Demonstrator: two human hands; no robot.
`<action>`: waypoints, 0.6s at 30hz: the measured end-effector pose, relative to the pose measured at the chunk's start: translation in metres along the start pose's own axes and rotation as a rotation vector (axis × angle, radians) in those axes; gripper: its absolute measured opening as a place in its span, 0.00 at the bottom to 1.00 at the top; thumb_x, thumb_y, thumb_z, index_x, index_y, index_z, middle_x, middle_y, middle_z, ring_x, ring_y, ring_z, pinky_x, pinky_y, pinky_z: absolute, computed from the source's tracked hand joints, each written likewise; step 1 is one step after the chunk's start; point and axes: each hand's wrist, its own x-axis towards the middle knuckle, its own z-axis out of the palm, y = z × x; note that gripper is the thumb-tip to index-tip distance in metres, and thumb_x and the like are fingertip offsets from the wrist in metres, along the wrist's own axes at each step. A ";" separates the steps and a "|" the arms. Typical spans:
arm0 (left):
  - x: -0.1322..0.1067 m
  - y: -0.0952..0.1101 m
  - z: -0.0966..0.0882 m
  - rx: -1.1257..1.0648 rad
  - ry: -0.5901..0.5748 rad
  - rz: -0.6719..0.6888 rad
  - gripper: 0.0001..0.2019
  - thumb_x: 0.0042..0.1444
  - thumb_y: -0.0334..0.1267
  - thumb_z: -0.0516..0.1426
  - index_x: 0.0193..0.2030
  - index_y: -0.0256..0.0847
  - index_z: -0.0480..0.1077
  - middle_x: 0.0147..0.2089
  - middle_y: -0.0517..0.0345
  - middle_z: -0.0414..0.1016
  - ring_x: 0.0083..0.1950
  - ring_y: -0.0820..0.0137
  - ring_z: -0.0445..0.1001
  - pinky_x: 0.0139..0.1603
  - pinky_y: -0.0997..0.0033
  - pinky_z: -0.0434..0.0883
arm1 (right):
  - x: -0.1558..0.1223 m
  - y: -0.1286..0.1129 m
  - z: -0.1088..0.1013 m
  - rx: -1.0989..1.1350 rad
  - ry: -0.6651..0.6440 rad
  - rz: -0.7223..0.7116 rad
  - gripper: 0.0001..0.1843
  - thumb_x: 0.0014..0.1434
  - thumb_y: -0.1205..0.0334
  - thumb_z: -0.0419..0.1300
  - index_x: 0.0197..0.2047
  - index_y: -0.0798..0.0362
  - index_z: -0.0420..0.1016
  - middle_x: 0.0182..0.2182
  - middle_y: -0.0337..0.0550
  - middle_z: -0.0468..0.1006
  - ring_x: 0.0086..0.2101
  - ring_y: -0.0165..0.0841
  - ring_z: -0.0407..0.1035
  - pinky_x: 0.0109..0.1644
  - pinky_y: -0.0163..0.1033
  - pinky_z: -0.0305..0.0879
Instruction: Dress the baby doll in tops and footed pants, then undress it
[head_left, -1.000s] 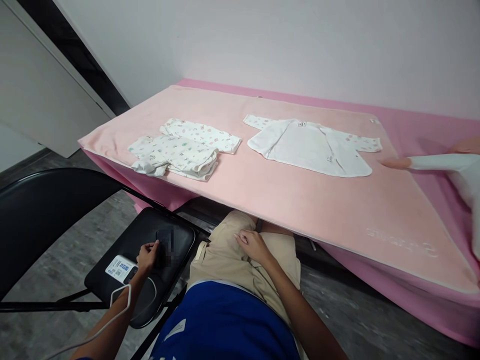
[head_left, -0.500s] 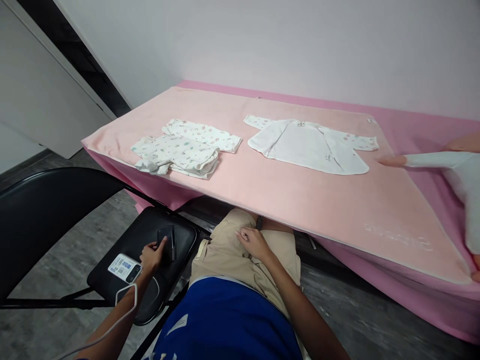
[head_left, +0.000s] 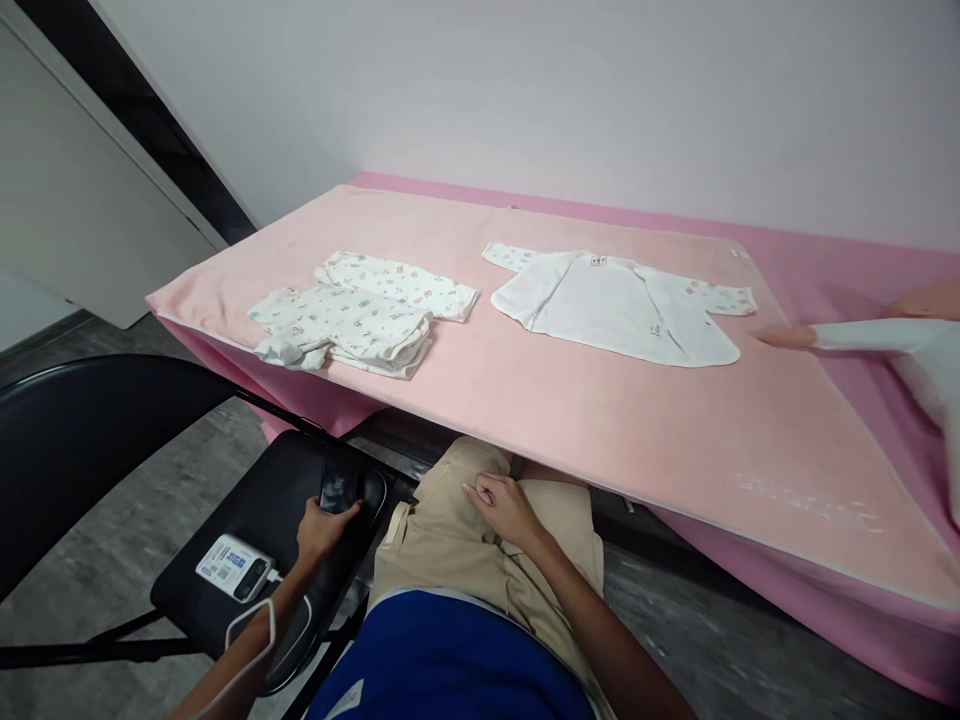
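Note:
My left hand reaches down to the seat of a black folding chair and closes its fingers on a dark phone, which is tipped up off the seat. My right hand rests on my thigh in beige trousers, fingers loosely bent, holding nothing. A white cable loops over my left forearm.
A white power bank lies on the chair seat. On the pink towel-covered table lie a pile of folded patterned baby clothes and a spread white baby shirt. Another person's hand in a white sleeve reaches in from the right.
My left hand has moved forward on the chair seat and taken hold of the phone, tipping it up. My right hand stays on my thigh. The view shifted slightly.

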 end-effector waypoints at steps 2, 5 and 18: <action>-0.015 0.034 0.011 -0.058 0.007 0.031 0.45 0.43 0.67 0.69 0.59 0.36 0.65 0.56 0.32 0.80 0.57 0.35 0.80 0.53 0.45 0.76 | 0.005 0.000 0.001 0.008 0.024 0.004 0.24 0.73 0.54 0.56 0.27 0.48 0.54 0.25 0.35 0.64 0.29 0.32 0.63 0.36 0.36 0.57; -0.043 0.086 0.025 -0.250 -0.052 0.207 0.43 0.44 0.65 0.71 0.58 0.39 0.65 0.55 0.38 0.81 0.55 0.45 0.82 0.52 0.53 0.78 | 0.014 0.001 0.003 -0.023 0.115 0.020 0.16 0.71 0.55 0.58 0.31 0.48 0.64 0.30 0.39 0.73 0.35 0.36 0.69 0.43 0.40 0.64; -0.099 0.146 0.022 -0.545 -0.430 0.536 0.33 0.57 0.52 0.69 0.64 0.46 0.64 0.61 0.46 0.76 0.63 0.54 0.76 0.66 0.54 0.72 | 0.067 -0.001 0.027 0.395 0.072 0.126 0.22 0.75 0.40 0.54 0.49 0.47 0.80 0.46 0.45 0.83 0.50 0.43 0.76 0.63 0.51 0.69</action>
